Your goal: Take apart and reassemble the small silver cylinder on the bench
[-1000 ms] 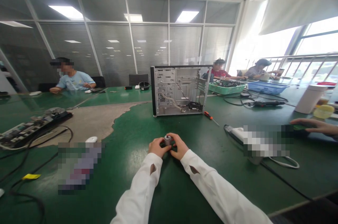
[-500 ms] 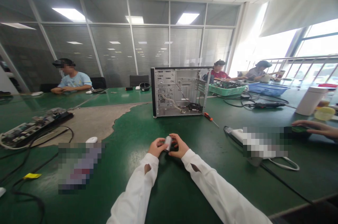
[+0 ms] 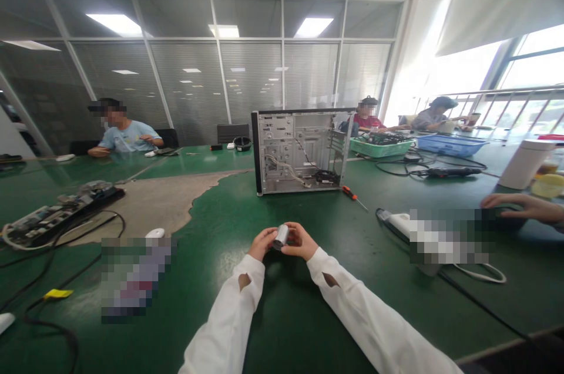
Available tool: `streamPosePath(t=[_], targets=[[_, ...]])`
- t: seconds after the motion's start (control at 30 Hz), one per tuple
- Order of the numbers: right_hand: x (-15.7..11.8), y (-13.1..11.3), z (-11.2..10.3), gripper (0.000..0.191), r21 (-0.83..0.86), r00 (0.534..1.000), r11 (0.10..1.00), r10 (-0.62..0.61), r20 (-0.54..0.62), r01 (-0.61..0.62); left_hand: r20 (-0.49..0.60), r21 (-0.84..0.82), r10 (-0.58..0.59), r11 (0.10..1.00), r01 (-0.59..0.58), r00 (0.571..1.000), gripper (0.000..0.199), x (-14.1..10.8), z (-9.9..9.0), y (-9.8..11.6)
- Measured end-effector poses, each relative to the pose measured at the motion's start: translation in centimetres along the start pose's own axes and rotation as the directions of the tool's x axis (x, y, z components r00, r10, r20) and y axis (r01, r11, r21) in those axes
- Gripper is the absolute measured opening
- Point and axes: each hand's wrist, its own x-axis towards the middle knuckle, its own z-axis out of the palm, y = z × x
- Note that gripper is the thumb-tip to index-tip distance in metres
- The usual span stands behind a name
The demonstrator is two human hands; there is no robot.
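Note:
Between my two hands is a small silver cylinder [image 3: 281,236], tilted, with a dark round end facing down toward me. My left hand [image 3: 264,243] grips it from the left with fingertips and thumb. From the right, my right hand [image 3: 301,242] closes its fingers and thumb on the same cylinder. Both forearms, in white sleeves, lean over the green table [image 3: 238,209]. Beyond the hands stands an opened computer case [image 3: 304,154], its bare metal inside and loose cables showing. An orange-handled screwdriver [image 3: 351,194] lies at its right foot.
Power strips [image 3: 61,212] with cables lie at left, and a white strip [image 3: 399,222] at right. Green [image 3: 381,148] and blue [image 3: 449,145] baskets stand far right. Another person's hand [image 3: 524,208] rests at the right edge. Other people sit across the table.
The cylinder has turned in my fingers, and its dark end now shows more toward me. The person at left has raised one hand. The hand at the right edge has shifted slightly.

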Motion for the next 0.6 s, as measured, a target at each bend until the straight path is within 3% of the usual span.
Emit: streamPosePath(t=[0.13,0.27,0.43,0.6], targets=[[-0.02,0.29,0.23,0.068,0.057,1.000,0.998,0.010,0.005,-0.010,0.006,-0.119,0.033,0.992,-0.032,0.999,0.047,-0.38,0.58,-0.17],[0.06,0.47,0.36,0.059,0.148,0.999,0.988,0.047,0.020,-0.050,-0.060,-0.179,0.032,0.983,-0.043,0.998,0.041,-0.41,0.78,-0.38],[-0.08,0.47,0.69,0.052,0.250,0.997,0.967,0.066,-0.038,-0.054,-0.070,-0.169,0.023,0.985,-0.035,0.997,0.036,-0.20,0.67,-0.41],[0.02,0.20,0.73,0.051,0.278,0.995,0.956,0.097,-0.017,-0.089,-0.071,-0.153,0.000,0.988,-0.011,0.997,0.037,0.06,0.58,-0.64]])
